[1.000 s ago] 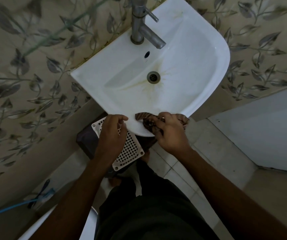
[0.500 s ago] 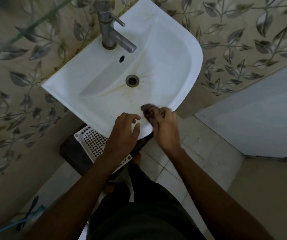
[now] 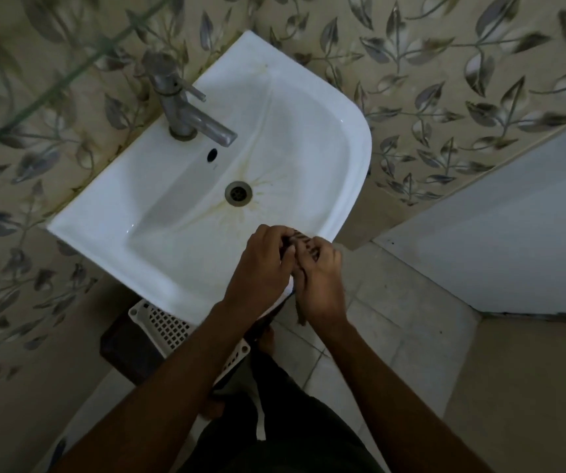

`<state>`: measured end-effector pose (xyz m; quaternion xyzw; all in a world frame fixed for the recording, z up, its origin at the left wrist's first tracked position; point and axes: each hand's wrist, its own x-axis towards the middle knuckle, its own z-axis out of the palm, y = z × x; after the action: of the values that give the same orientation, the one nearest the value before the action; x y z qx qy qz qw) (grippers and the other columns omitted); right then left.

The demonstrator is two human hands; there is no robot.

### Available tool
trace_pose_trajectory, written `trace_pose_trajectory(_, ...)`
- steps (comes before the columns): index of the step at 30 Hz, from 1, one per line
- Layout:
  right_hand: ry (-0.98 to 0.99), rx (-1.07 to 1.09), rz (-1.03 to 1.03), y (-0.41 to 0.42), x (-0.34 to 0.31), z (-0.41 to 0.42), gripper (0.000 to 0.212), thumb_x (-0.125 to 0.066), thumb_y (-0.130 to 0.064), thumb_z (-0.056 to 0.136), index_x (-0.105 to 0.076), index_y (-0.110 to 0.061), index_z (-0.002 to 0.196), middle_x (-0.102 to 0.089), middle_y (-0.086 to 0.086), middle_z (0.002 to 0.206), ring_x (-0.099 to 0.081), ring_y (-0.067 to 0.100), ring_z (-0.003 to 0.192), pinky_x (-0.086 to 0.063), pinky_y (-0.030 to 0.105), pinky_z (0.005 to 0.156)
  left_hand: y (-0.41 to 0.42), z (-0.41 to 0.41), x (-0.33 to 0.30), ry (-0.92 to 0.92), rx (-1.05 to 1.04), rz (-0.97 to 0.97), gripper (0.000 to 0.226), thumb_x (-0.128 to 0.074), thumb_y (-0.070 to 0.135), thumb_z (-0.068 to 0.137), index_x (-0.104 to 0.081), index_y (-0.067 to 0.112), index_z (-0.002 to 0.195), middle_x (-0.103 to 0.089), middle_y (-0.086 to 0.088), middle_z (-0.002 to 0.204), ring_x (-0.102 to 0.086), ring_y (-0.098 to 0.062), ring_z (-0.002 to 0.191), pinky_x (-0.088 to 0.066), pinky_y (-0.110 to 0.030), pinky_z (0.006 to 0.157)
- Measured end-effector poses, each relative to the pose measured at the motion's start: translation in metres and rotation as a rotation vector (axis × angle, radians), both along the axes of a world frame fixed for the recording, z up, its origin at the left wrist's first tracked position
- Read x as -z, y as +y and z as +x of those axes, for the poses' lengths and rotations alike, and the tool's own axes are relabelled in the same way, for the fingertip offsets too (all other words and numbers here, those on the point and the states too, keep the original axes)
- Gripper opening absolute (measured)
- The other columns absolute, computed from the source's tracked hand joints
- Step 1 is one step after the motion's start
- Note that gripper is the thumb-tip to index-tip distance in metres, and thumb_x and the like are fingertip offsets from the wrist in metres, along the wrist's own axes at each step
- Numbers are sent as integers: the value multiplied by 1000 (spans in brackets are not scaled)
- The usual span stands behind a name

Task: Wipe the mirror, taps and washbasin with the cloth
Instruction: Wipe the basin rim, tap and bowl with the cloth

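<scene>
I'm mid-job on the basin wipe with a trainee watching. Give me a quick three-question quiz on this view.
1. True or false: both the left hand and the right hand grip the cloth at the near rim of the washbasin.
2. Where is the yellowish staining in the bowl? A) around the drain B) on the tap spout C) on the floor tiles
3. Fill in: the white perforated basket sits ____ the washbasin.

Key: 1 true; 2 A; 3 below
</scene>
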<state>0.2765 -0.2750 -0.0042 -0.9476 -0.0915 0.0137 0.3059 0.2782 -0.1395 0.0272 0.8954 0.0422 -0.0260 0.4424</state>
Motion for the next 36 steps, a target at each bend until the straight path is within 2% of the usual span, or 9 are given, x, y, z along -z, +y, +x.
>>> trace_pose_trajectory(4,-87,152,-46,-14,8,65,45,-58,-8,94,-56,-15,139,-47,18,132,-40,30,117,-47,37,93,-4,26,-7,-5,31,10,32,-52,25,101,-51,17,131,-51,3,110,-49,-11,104,-38,-21,91)
trace_pose_trajectory(8,-93,266,-88,-21,11,132,49,-56,-6,94,-50,-13,142,-43,18,134,-38,31,119,-47,39,96,-3,64,-13,-57,110,94,30,-54,20,99,-55,13,128,-57,-7,108,-54,-19,99,-45,-29,88)
trace_pose_trajectory(11,-115,306,-108,-27,14,174,53,-53,-4,93,-45,-11,144,-42,20,133,-39,33,120,-43,41,100,-2,101,-16,-60,142,97,29,-56,17,98,-58,13,126,-57,-6,107,-48,-12,90,-47,-29,84)
trace_pose_trajectory(19,-176,432,-138,-33,9,254,46,-54,-5,92,-47,-3,137,-45,23,134,-44,38,120,-42,44,99,-2,180,-12,-1,129,68,37,-59,22,96,-54,18,132,-57,-5,124,-59,-22,107,-51,-39,95)
trace_pose_trajectory(23,-189,333,-407,-24,6,274,57,-63,-9,83,-48,-11,137,-50,21,131,-49,38,113,-47,49,92,-4,197,-2,-6,141,52,39,-57,22,97,-52,17,136,-52,-4,137,-58,-23,118,-47,-44,103)
trace_pose_trajectory(26,-211,216,-492,-11,5,297,57,-58,-10,87,-46,-13,142,-51,20,131,-50,38,112,-44,49,91,-8,215,4,23,118,43,44,-55,22,98,-47,16,141,-46,-5,145,-51,-25,129,-42,-45,109)
trace_pose_trajectory(29,-258,128,-497,-2,7,313,56,-52,-8,89,-44,-13,144,-50,20,135,-50,38,114,-42,49,93,-12,231,5,3,36,21,49,-56,20,97,-45,14,144,-42,-8,149,-45,-27,135,-39,-46,112)
trace_pose_trajectory(32,-246,180,-433,-1,11,314,60,-54,-5,86,-45,-13,145,-47,19,141,-47,39,117,-40,50,97,-14,237,5,-32,-79,-21,53,-58,18,95,-43,13,145,-42,-9,150,-41,-26,138,-37,-42,115)
trace_pose_trajectory(36,-276,151,-332,34,13,328,55,-57,-6,80,-56,-10,135,-52,21,133,-50,41,112,-44,51,95,-21,233,9,-52,-231,-55,58,-54,12,93,-38,10,149,-42,-11,151,-38,-27,139,-33,-38,117)
